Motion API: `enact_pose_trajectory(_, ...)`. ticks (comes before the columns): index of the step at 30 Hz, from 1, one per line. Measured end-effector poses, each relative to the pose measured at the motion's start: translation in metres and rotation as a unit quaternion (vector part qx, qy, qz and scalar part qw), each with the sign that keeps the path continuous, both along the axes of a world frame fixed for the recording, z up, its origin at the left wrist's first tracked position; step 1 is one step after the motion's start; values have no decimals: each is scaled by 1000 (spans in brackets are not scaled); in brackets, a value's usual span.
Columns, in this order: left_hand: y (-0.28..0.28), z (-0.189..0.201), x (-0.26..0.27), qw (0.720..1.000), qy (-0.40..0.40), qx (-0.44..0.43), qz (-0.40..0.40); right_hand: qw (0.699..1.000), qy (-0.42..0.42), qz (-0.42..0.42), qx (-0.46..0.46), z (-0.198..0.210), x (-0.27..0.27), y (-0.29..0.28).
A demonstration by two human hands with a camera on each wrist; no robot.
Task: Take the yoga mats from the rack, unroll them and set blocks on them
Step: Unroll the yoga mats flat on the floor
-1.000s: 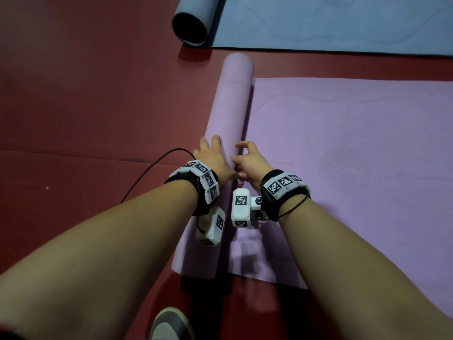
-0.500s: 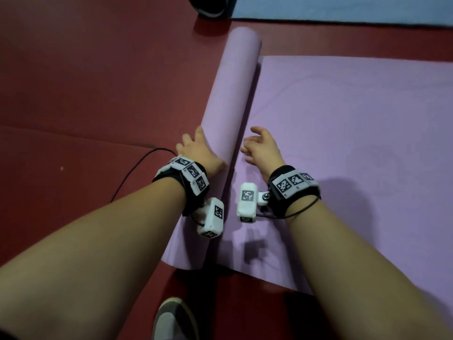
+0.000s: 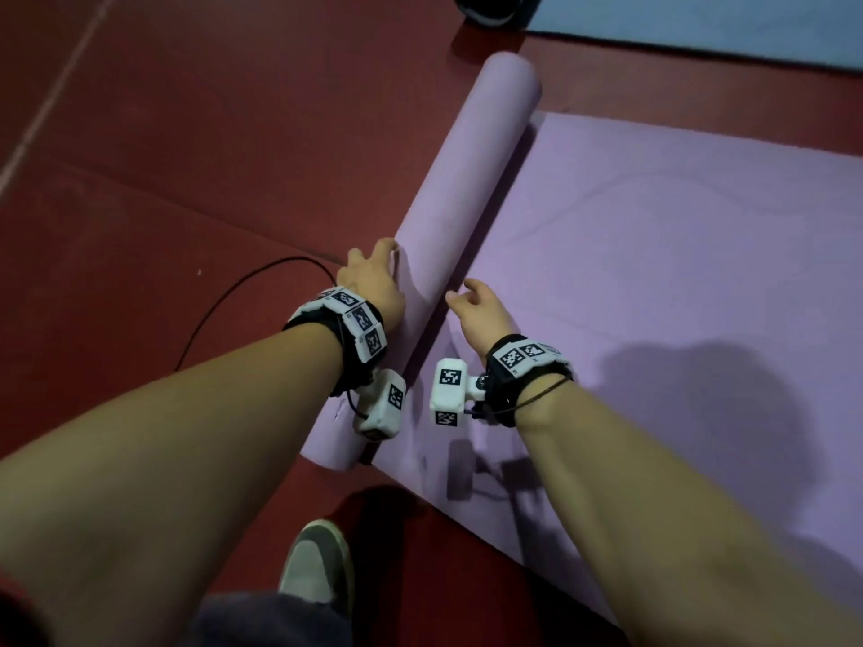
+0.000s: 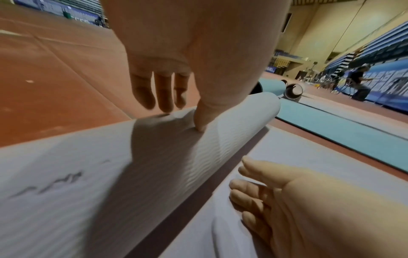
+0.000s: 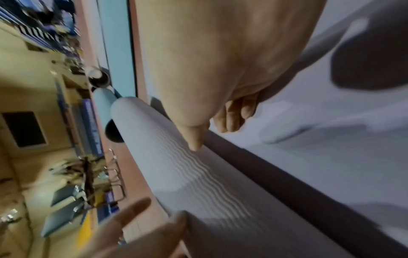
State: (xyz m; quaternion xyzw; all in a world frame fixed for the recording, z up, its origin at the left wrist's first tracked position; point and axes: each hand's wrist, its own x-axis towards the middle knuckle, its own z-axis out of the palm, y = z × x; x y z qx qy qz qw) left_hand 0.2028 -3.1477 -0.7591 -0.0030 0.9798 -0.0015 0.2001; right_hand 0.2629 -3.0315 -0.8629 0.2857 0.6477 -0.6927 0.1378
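A purple yoga mat lies partly unrolled on the red floor, its flat part (image 3: pixel 677 282) spreading to the right. The remaining roll (image 3: pixel 467 193) runs from near my feet toward the top of the view. My left hand (image 3: pixel 373 280) rests on the roll's left side with fingers straight, and in the left wrist view its thumb (image 4: pixel 202 122) presses into the roll (image 4: pixel 154 157). My right hand (image 3: pixel 474 304) hovers at the seam between roll and flat mat, fingers relaxed and holding nothing. The right wrist view shows the right hand (image 5: pixel 212 122) just over the roll (image 5: pixel 198 174).
A blue mat (image 3: pixel 700 25) lies unrolled beyond the purple one, its dark roll end (image 3: pixel 490 9) at the top edge. A black cable (image 3: pixel 233 303) loops on the floor left of my left wrist. My shoe (image 3: pixel 317 567) stands below the roll's near end.
The roll has turned further left, baring more flat mat. My right hand has come off the roll, and my left hand has slid to the roll's far left side.
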Motion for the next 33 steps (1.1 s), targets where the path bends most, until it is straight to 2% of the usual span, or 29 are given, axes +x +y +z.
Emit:
enact_pose_trajectory(5,10,5,14,997,-52,-48,-37,996,13,55,68,0,-1,0)
enact_pose_trajectory(7,12,3,15,994,-66,-68,-56,997,6,44,58,3,-2,1)
enact_pose_trajectory(12,-6,-16,1,994,-63,-80,-40,999,-32,-6,33,0,-11,-3)
enact_pose_trajectory(14,-16,-22,-9,994,-57,-76,-46,997,-45,-30,63,-1,-16,-10)
enact_pose_trajectory(21,-64,-27,-46,990,-76,-27,-112,969,-97,-66,219,-10,-25,-40)
enact_pose_trajectory(25,-93,-31,-61,983,-90,7,-158,962,-119,-81,231,-6,-30,-49)
enact_pose_trajectory(30,-131,-31,-106,969,-155,130,-142,936,-186,-117,276,10,-63,-74)
enact_pose_trajectory(33,-155,-35,-136,954,-180,193,-142,955,-111,-141,237,29,-104,-108)
